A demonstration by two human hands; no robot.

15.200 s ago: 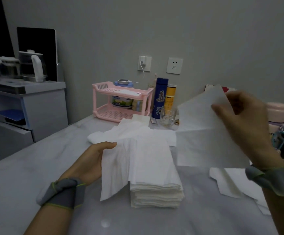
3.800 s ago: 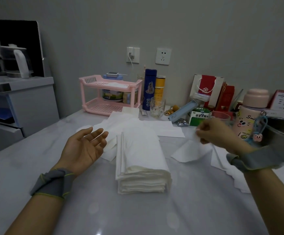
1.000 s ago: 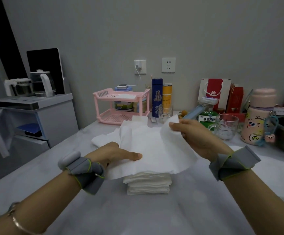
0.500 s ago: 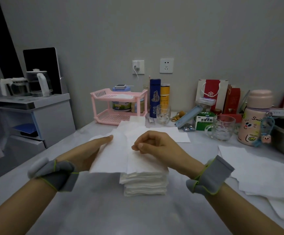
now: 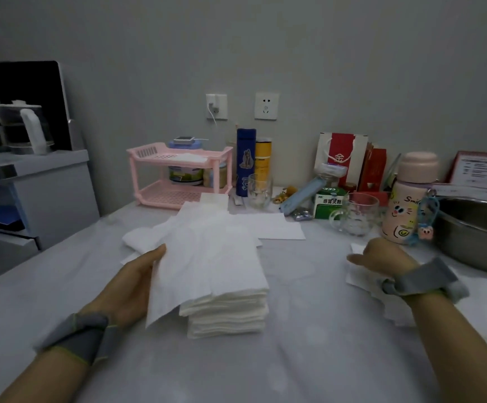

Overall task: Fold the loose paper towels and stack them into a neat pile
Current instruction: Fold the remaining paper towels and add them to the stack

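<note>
A stack of folded white paper towels [image 5: 227, 315] stands mid-table. The top paper towel [image 5: 207, 266] lies on it half folded, its left flap hanging past the stack's edge. My left hand [image 5: 133, 283] lies palm up under that flap, thumb along its edge and fingers hidden beneath. My right hand [image 5: 379, 255] is far to the right, fingers curled down onto a loose paper towel [image 5: 361, 276] at the near end of a spread of loose sheets [image 5: 396, 311]. More loose sheets [image 5: 277, 228] lie behind the stack.
A pink two-tier rack [image 5: 178, 175], bottles, a glass [image 5: 259, 189], a glass mug [image 5: 355, 213] and a pink flask [image 5: 408, 205] line the back. A steel bowl [image 5: 475, 231] sits at the far right. A grey cabinet with a kettle [image 5: 29, 132] stands to the left.
My right hand left the top of the stack and swung right onto the loose sheets. My left hand stays under the top towel's left flap.
</note>
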